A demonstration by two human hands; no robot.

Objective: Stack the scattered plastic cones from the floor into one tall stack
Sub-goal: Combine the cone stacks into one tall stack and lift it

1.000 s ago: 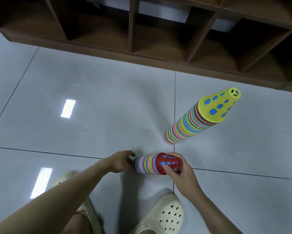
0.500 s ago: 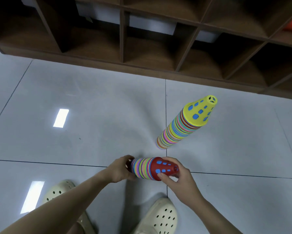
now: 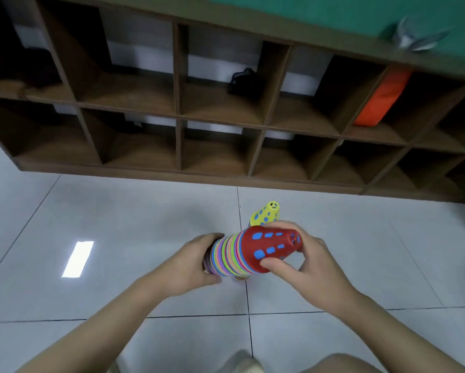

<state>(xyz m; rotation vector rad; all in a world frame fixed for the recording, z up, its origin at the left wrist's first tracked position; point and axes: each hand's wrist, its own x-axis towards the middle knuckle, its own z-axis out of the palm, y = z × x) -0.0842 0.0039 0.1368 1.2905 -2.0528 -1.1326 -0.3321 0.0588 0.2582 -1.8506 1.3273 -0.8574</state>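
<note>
The short bundle of nested cones [image 3: 234, 255], capped by a red cone [image 3: 269, 247] with blue slots, lies roughly sideways in the air between both hands: the left hand [image 3: 188, 265] curls around its wide base end and the right hand [image 3: 304, 262] pinches the red tip between thumb and fingers. Just behind it, mostly hidden, stands the tall stack, of which only the yellow top cone [image 3: 266, 212] shows. The main risk, as I judge it, lies in turning the bundle upright and lowering it onto that yellow tip: the nested cones are held only at the two ends, so a loosened grip could let the middle ones slide apart and spill. A sideways knock against the tall stack could also topple it, since it is slender and stands free. The floor [image 3: 118, 216] is pale, glossy tile with dark grout lines and bright reflections of ceiling lights, so fallen cones would likely skid or roll. Beyond it runs a dark wooden cubby shelf [image 3: 177, 114]; one compartment holds an orange bag [image 3: 382, 100], another a small black object [image 3: 242, 82], and a green surface [image 3: 333, 12] tops the unit.
</note>
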